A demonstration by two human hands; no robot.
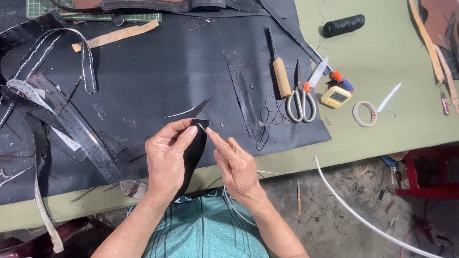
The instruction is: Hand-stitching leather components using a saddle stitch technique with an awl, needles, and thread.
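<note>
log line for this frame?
left hand: pinching black strip | right hand: fingertips at strip top | scissors: idle on table

black leather strip, upright, pinched between hands

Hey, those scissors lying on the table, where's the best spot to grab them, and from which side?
Take the scissors by the white loop handles, coming from the table's near edge. The loops point toward the person and lie clear, while the blades point away, flanked by the wooden-handled tool and the orange-handled tool.

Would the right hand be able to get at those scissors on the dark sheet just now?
Probably yes: the scissors lie uncovered beyond the right hand, nothing between, though its fingertips now pinch the black strip.
</note>
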